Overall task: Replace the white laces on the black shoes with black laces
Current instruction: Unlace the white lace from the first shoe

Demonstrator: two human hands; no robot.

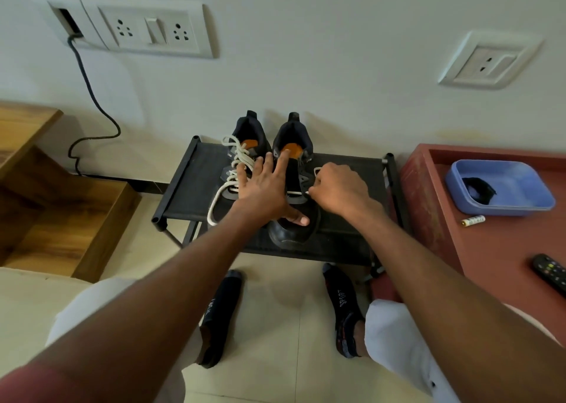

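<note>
Two black shoes stand side by side on a low black rack point(196, 185), heels toward the wall. The left shoe point(248, 133) carries a loose white lace point(228, 185) that trails over its side. My left hand point(266, 188) lies flat with straight fingers across both shoes, its thumb on the toe of the right shoe point(294, 231). My right hand point(340, 188) is curled and pinches a short stretch of white lace point(295, 193) at the right shoe's eyelets. Black laces point(477, 189) lie in a blue tub.
The blue tub point(517, 185) sits on a red-brown table point(496, 249) at the right, with a small battery point(474, 220) and a remote point(551, 272). A wooden shelf unit point(61, 206) stands at the left. My socked feet point(343, 307) rest on the tiled floor before the rack.
</note>
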